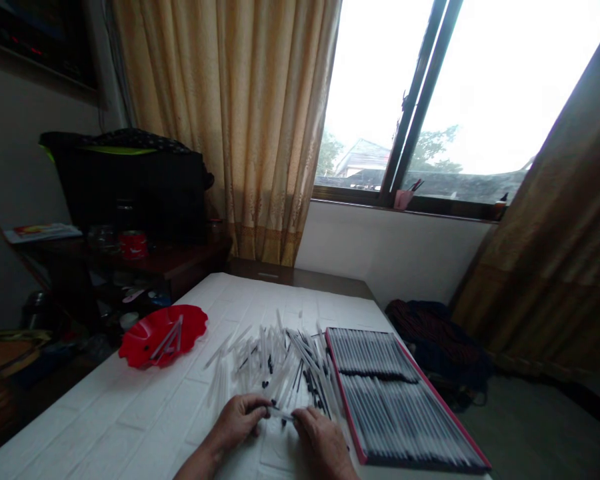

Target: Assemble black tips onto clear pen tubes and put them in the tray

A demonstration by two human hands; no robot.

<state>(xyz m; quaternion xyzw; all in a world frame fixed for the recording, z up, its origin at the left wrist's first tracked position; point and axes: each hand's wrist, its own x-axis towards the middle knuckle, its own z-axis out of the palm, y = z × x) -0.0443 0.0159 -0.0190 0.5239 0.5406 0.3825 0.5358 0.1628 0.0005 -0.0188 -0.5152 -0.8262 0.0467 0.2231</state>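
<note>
My left hand (239,421) and my right hand (324,440) are both closed, pinching the two ends of one slim pen (281,414) with a clear barrel. It lies nearly level, low over the table. Just beyond my fingers spreads a loose pile of clear pen barrels (267,347), mixed with thin black refills (300,375) and small black caps (265,385). Close to my right hand, a shallow box (364,460) with a pink-red rim holds two rows of pens (400,413) laid side by side. My fingers partly cover the ends of the held pen.
A red wavy-edged dish (130,350) with a few clear tubes stands on the left of the white brick-patterned table (145,407). Beyond it, a dark desk (180,257) carries a covered screen (155,187) and a red tin (133,245). Dark cloth (430,327) lies beyond the right edge.
</note>
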